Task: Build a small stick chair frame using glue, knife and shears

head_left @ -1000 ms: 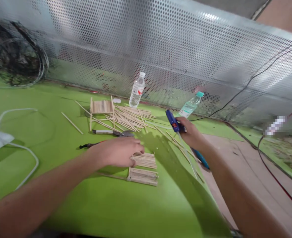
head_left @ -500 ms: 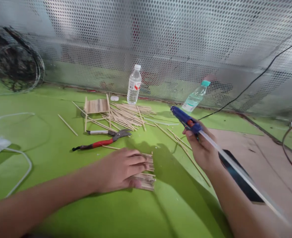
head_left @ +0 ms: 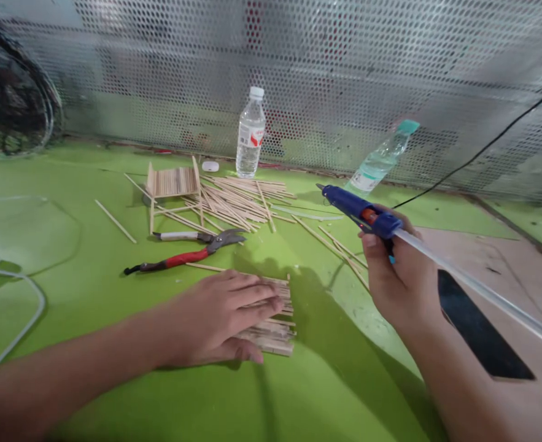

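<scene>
From the head camera: pressing down with the left hand (head_left: 227,313) on a small panel of sticks (head_left: 277,347), laid flat on the green table (head_left: 197,405), while holding a glue gun (head_left: 351,205) up in the right hand (head_left: 402,270). Looks like steadying for gluing, with the nozzle (head_left: 320,186) well apart from the panel. Judging from that, calls next for lowering and turning the gun to bring the tip to a joint, and for shifting the left fingers just enough to bare the place without disturbing the sticks.

On the left: forearm stretched in low from the side, palm down, fingers straight and close together across the panel, thumb set apart along the near edge. Lying flat over the sticks, not wrapped around them. Leaving only the right ends clearly in sight; cannot make out the joints underneath.

On the right: raised above the table from the lower right, curled closely around the gun's handle. Aimed toward the upper left, away from the panel, with a long clear glue stick (head_left: 464,279) running out of the back. Cannot tell of any squeeze on the trigger.

Beyond the left hand: cutters (head_left: 185,258) resting near, then loose sticks (head_left: 234,205) heaped beside a small standing stick frame (head_left: 174,182).
</scene>
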### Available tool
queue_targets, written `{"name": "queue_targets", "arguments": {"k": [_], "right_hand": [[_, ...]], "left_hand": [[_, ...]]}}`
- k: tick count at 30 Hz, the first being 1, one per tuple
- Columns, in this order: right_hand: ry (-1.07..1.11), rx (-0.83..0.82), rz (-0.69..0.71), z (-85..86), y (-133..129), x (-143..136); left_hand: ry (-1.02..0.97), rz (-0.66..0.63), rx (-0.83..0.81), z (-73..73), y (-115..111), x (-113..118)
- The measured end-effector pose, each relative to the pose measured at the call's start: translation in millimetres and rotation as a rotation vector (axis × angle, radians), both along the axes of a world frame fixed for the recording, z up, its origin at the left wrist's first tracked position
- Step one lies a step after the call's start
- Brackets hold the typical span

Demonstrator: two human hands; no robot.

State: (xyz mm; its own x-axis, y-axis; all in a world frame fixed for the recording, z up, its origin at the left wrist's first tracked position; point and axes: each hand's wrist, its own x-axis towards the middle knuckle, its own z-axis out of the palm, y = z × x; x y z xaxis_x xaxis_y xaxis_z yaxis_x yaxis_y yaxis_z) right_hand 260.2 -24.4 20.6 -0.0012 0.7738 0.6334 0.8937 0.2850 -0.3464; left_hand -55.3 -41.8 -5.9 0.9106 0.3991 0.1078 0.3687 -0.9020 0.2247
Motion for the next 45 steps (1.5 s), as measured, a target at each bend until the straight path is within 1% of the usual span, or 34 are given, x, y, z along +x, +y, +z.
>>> {"name": "queue_targets", "arguments": {"k": [2,4,7,9,12,15,19,24,28,32,35,38,42,45], "right_hand": [[-0.117,0.050,-0.026,3.6,-0.5,-2.8],[-0.177,0.059,-0.060,6.7,-1.0,-4.0],[-0.206,0.014,-0.148,8.5,-3.0,-2.5],[-0.176,-0.010,-0.154,8.4,-5.9,-2.2],[-0.147,-0.010,-0.096,8.7,-11.4,-6.9],[-0.193,-0.013,-0.054,9.9,-15.5,-15.5],[-0.221,-0.043,-0.063,10.4,-16.4,-20.6],[-0.214,-0.061,-0.084,9.7,-14.3,-17.4],[-0.283,0.003,-0.025,11.4,-12.4,-17.9],[-0.276,0.019,0.044,12.7,-11.6,-18.1],[-0.237,-0.021,0.039,12.9,-14.9,-18.1],[-0.194,-0.076,0.091,13.9,-22.2,-22.5],[-0.206,-0.150,0.198,15.2,-33.4,-36.6],[-0.276,-0.168,0.245,11.3,-37.7,-46.0]], "left_hand": [[-0.049,0.020,0.014,4.8,0.3,-1.6],[-0.095,0.067,0.027,11.1,4.5,-6.0],[-0.085,0.180,-0.017,20.6,16.3,-17.1],[-0.044,0.206,-0.041,23.9,23.4,-23.4],[-0.018,0.237,-0.102,21.1,27.4,-23.5],[-0.025,0.315,-0.226,11.9,25.2,-14.3],[-0.087,0.404,-0.355,3.0,22.1,-5.6],[-0.089,0.394,-0.379,3.4,21.8,-7.4],[-0.080,0.387,-0.373,4.2,21.7,-9.0],[-0.072,0.390,-0.385,7.2,20.6,-8.7],[-0.073,0.428,-0.418,11.7,20.5,-9.5],[-0.095,0.483,-0.444,15.8,22.3,-13.2],[-0.113,0.518,-0.353,16.0,26.8,-20.0],[-0.110,0.499,-0.300,12.5,29.9,-23.1]]}}
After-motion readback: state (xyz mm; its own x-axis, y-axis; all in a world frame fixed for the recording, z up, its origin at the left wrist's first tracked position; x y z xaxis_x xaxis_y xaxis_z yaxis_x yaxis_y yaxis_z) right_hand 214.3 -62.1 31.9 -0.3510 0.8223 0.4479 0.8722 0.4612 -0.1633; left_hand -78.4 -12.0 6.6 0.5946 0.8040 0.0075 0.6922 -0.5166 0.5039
